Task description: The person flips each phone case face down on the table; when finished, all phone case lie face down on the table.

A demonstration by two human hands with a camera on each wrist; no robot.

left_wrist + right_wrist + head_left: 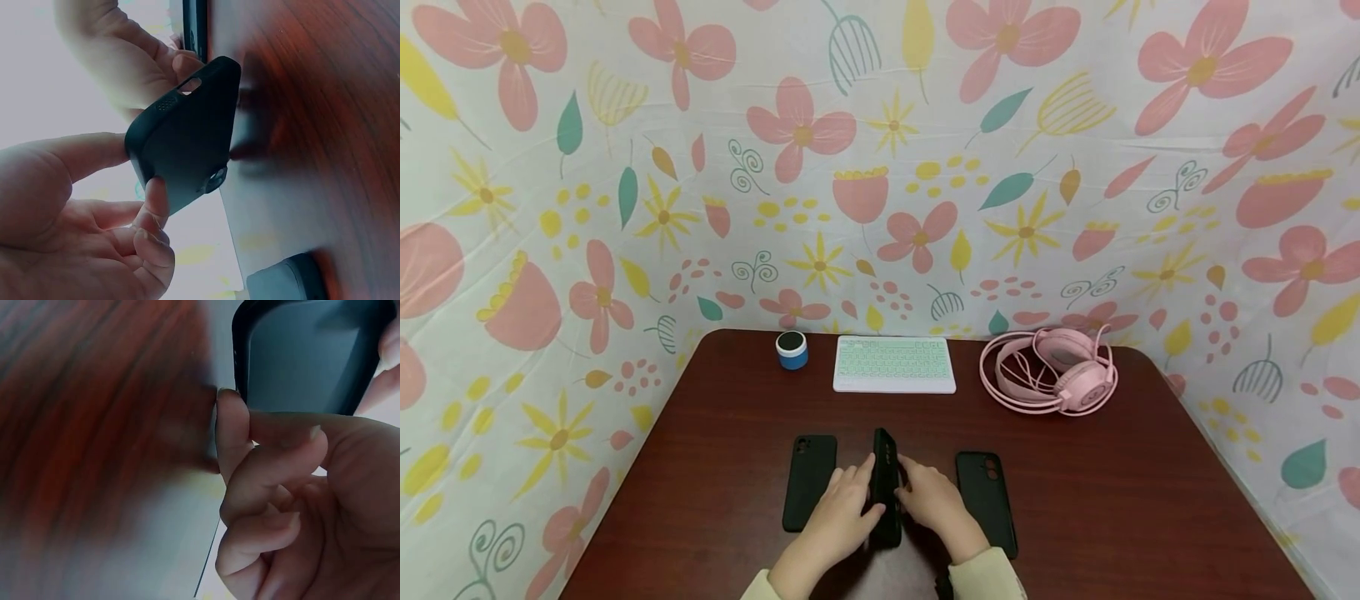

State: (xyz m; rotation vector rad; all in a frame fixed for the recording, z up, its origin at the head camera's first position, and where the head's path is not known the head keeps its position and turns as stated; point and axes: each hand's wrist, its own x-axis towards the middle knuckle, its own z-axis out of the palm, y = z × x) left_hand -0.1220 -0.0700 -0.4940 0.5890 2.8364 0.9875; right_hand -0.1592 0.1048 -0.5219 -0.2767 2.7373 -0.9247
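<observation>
A black phone in a case stands on its long edge on the dark wood table, between both hands. My left hand pinches its left side with thumb and fingers; the left wrist view shows the case's corner with port holes. My right hand holds the right side, and the right wrist view shows the fingers curled against the case's open inner face. Two more black cases lie flat, one on the left and one on the right.
At the back of the table sit a small blue round speaker, a white keyboard with green keys and pink headphones with a coiled cable. Floral cloth walls enclose the table on three sides.
</observation>
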